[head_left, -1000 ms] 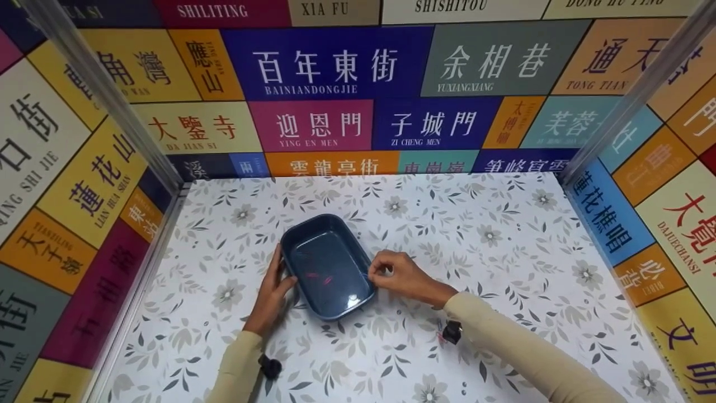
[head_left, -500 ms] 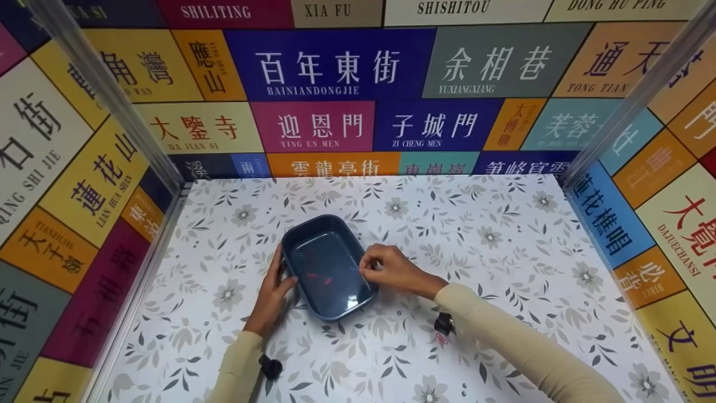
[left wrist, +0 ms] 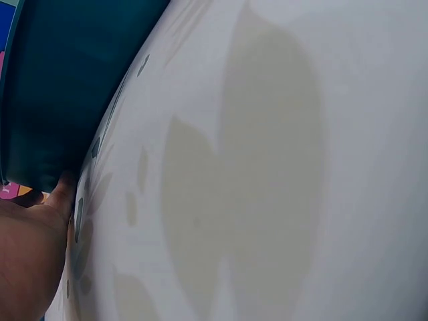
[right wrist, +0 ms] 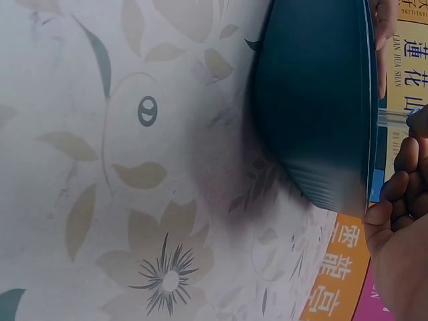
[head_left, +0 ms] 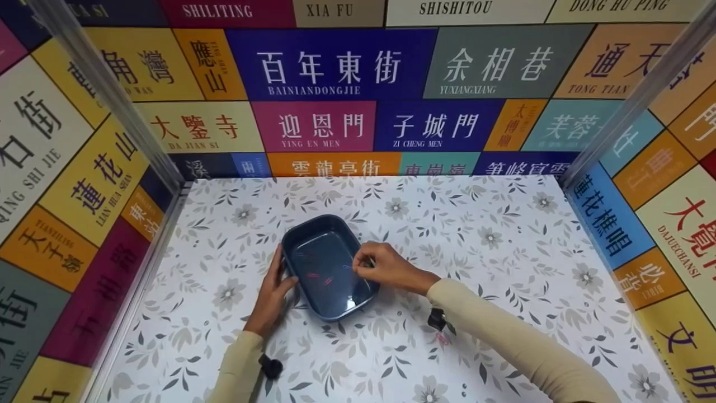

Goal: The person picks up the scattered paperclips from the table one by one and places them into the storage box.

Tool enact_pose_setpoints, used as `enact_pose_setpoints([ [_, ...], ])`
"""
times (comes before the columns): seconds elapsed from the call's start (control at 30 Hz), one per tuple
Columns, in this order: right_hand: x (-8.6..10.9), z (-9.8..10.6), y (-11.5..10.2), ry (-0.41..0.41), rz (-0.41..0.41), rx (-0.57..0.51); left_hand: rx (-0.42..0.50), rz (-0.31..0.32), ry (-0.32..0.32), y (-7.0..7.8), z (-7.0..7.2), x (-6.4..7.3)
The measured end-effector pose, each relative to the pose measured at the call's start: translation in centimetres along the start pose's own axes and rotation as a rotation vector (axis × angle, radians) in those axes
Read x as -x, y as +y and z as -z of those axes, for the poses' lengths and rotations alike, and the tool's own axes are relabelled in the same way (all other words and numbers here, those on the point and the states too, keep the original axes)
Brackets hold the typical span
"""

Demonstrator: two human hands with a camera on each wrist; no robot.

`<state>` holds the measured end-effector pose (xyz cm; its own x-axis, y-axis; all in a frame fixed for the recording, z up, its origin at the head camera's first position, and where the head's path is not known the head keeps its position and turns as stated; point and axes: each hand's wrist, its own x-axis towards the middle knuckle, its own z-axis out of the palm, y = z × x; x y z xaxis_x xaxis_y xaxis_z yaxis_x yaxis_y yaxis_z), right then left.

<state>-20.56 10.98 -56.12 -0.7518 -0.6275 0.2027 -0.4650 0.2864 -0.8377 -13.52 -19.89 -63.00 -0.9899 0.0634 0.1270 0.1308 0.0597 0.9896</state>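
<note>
Pinches a thin bluish item, too small to make out, between thumb and finger of the right grip, just inside the three o'clock rim of a dark blue tray. Rests the left grip, relaxed, against the outer wall at nine o'clock, with fingers straight along the side and thumb nearer eight. Has a small pink item in the tray, off-centre toward eight o'clock, and a second pink item toward six. Has the tray on a white floral worktop, angled lengthwise from eleven to five. Reaches in with beige sleeves from four and seven o'clock. Faces lettered, coloured wall panels at ten, twelve and two.
</note>
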Motion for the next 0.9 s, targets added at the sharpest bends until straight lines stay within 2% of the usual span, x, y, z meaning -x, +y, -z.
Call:
enact_pose_setpoints([
  [0.17, -0.4, -0.2, 0.1, -0.021, -0.004, -0.005, 0.007, 0.01, 0.001, 0.0, 0.0, 0.0],
  [0.43, -1.1, -0.2, -0.1, -0.069, 0.033, -0.02, 0.015, 0.032, 0.009, -0.1, 0.0, -0.1],
  [0.57, -1.5, -0.3, -0.2, -0.089, 0.015, -0.022, 0.026, 0.031, 0.008, -0.1, 0.0, -0.1],
  [0.9, -3.1, -0.4, -0.7, -0.15, 0.026, 0.053, 0.015, 0.03, 0.013, -0.2, 0.0, -0.1],
])
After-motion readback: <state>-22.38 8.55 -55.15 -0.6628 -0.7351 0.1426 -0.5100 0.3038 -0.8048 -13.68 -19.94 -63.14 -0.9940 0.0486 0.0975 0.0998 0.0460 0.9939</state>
